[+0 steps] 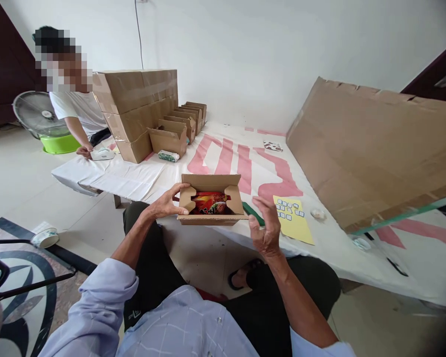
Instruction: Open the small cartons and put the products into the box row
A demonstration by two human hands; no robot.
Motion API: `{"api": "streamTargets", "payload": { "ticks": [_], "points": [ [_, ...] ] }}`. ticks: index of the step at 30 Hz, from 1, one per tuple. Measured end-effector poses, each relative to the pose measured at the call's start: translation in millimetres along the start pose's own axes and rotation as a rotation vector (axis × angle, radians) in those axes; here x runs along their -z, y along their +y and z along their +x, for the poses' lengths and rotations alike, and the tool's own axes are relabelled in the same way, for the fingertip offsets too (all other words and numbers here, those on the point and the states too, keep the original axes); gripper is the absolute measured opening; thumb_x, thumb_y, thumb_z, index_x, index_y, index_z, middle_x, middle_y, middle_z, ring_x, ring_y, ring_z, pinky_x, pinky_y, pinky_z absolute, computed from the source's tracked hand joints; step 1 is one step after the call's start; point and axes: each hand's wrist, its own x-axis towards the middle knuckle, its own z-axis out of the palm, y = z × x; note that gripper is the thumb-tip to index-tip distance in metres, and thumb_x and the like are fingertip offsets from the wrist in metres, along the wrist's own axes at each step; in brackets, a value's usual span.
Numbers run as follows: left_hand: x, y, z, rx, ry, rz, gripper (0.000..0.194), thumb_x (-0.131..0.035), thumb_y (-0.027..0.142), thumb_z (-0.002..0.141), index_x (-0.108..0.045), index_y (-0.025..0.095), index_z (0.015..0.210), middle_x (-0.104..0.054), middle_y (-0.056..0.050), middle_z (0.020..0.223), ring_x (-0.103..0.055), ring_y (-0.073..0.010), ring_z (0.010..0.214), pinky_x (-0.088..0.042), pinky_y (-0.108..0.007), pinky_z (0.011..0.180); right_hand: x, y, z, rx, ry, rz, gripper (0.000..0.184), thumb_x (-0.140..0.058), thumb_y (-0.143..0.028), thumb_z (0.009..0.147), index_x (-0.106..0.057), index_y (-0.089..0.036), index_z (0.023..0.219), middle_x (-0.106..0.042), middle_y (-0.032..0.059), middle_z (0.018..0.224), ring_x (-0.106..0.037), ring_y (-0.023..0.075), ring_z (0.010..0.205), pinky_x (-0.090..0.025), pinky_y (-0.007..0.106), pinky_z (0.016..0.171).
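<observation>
In front of me a small cardboard box [208, 221] is held at the table's front edge, its top flaps raised. Inside lies a shiny red printed packet [211, 202]. My left hand [167, 202] grips the box's left end, thumb along the near side and fingers on the far side. My right hand [265, 225] is just off the right end, thumb and fingers apart, the thumb close to the flap's corner. Between box and right hand shows part of a green object [254, 214], its kind hidden. A yellow sheet with small labels [293, 220] lies right of it.
Stacked cartons [134, 114] stand at left, beside a row of open boxes [171, 136] and a small green-and-white box [168, 156]. A large cardboard sheet [371, 153] leans at right. A person [78, 114] sits left near a fan [40, 114], one hand on a white device [102, 154].
</observation>
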Motion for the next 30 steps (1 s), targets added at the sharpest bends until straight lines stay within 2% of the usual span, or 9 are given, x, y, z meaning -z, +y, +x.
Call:
{"api": "streamTargets", "payload": {
  "ticks": [3,6,9,13,17,20,25,28,30],
  "points": [
    [-2.0,1.4,-4.1,0.007,0.006,-0.011,0.103,-0.098,0.060,0.072,-0.055,0.027,0.159,-0.054,-0.015,0.161,-0.059,-0.0386,0.144,-0.057,-0.046,0.111,3.3,-22.3,-0.1,0.108,-0.125,0.032,0.028,-0.060,-0.025,0.104,-0.077,-0.026,0.125,-0.075,0.0123,0.130,-0.072,0.0319,0.119,-0.061,0.054,0.104],
    [-3.5,3.3,-6.6,0.009,0.019,0.000,0.103,-0.099,0.060,0.071,-0.055,0.029,0.159,-0.055,-0.014,0.161,-0.060,-0.0380,0.143,-0.057,-0.046,0.110,6.6,-27.5,-10.7,0.173,-0.172,0.020,0.031,-0.063,-0.017,0.100,-0.078,-0.027,0.124,-0.076,0.0115,0.127,-0.074,0.0305,0.114,-0.063,0.053,0.098],
    [-5.7,7.2,-7.4,-0.003,0.029,0.022,0.103,-0.100,0.060,0.070,-0.055,0.030,0.158,-0.053,-0.013,0.162,-0.059,-0.0384,0.144,-0.058,-0.047,0.110,11.3,-28.9,-14.3,0.195,-0.202,-0.032,0.030,-0.066,-0.016,0.098,-0.079,-0.026,0.123,-0.077,0.0119,0.125,-0.073,0.0314,0.113,-0.064,0.053,0.096],
    [-9.6,15.0,-10.1,-0.021,0.033,0.067,0.104,-0.100,0.060,0.070,-0.055,0.030,0.159,-0.051,-0.014,0.162,-0.057,-0.0384,0.146,-0.059,-0.048,0.110,13.0,-35.2,-0.2,0.160,-0.279,-0.092,0.018,-0.068,-0.020,0.100,-0.081,-0.024,0.112,-0.079,0.0108,0.115,-0.072,0.0303,0.106,-0.064,0.050,0.094],
    [-11.4,22.1,-17.1,-0.053,0.029,0.112,0.102,-0.099,0.062,0.073,-0.054,0.032,0.160,-0.053,-0.012,0.157,-0.055,-0.0384,0.147,-0.060,-0.048,0.110,6.9,-41.4,17.7,0.189,-0.425,-0.159,0.034,-0.062,-0.019,0.102,-0.081,-0.026,0.129,-0.078,0.0098,0.138,-0.071,0.0323,0.115,-0.060,0.054,0.099],
    [-10.9,23.2,-21.9,-0.053,0.023,0.125,0.101,-0.098,0.062,0.074,-0.054,0.033,0.161,-0.054,-0.012,0.155,-0.055,-0.0382,0.147,-0.060,-0.049,0.110,3.7,-42.0,24.3,0.243,-0.498,-0.189,0.039,-0.061,-0.016,0.100,-0.080,-0.026,0.133,-0.078,0.0084,0.142,-0.070,0.0334,0.115,-0.059,0.055,0.099],
    [-9.4,14.7,-15.2,-0.036,0.042,0.114,0.096,-0.093,0.063,0.079,-0.054,0.032,0.161,-0.051,-0.013,0.161,-0.055,-0.0379,0.148,-0.061,-0.046,0.108,2.2,-32.0,23.6,0.152,-0.440,-0.200,0.044,-0.067,-0.026,0.099,-0.075,-0.024,0.142,-0.075,0.0128,0.141,-0.067,0.0364,0.122,-0.060,0.055,0.101],
    [-7.3,8.1,-1.7,-0.035,0.051,0.105,0.093,-0.088,0.067,0.083,-0.055,0.031,0.162,-0.050,-0.013,0.165,-0.056,-0.0382,0.148,-0.061,-0.044,0.107,-2.8,-20.0,23.1,0.062,-0.379,-0.163,0.037,-0.061,-0.032,0.106,-0.076,-0.024,0.139,-0.075,0.0132,0.136,-0.067,0.0354,0.125,-0.059,0.056,0.108],
    [-5.1,4.5,7.0,-0.043,0.022,0.083,0.100,-0.090,0.070,0.079,-0.053,0.031,0.165,-0.046,-0.014,0.169,-0.053,-0.0400,0.151,-0.061,-0.045,0.109,-8.5,-11.0,24.9,0.006,-0.342,-0.141,0.034,-0.058,-0.034,0.108,-0.077,-0.024,0.134,-0.075,0.0132,0.133,-0.066,0.0345,0.125,-0.059,0.055,0.111]
  ]
}}
